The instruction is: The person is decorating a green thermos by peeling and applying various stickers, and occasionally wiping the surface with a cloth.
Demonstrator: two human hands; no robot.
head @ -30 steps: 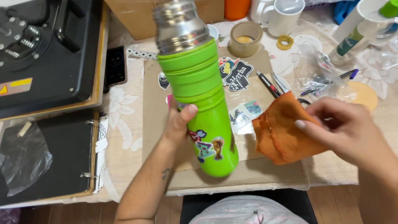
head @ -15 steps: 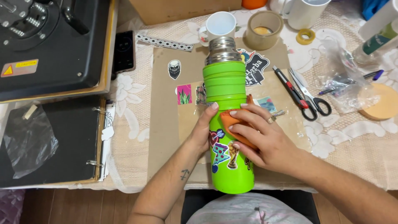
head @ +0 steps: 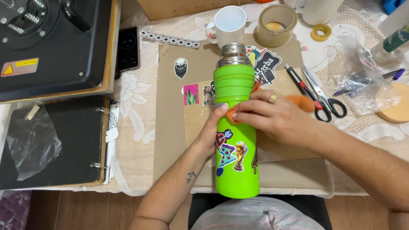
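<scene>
Cluttered surface (head: 136,127); my left hand (head: 213,132) steadies the green flask (head: 236,140), grip wrapped round; right hand (head: 272,117) presses orange cloth (head: 298,102) against it.

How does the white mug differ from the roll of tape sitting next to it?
The white mug has a handle on its side and a closed bottom; the roll of tape is a brown open ring with no handle, and its hole shows the surface below. The mug is white, the roll tan. Both are round, stand with their openings up and sit side by side beyond the green flask, untouched by either hand.
</scene>
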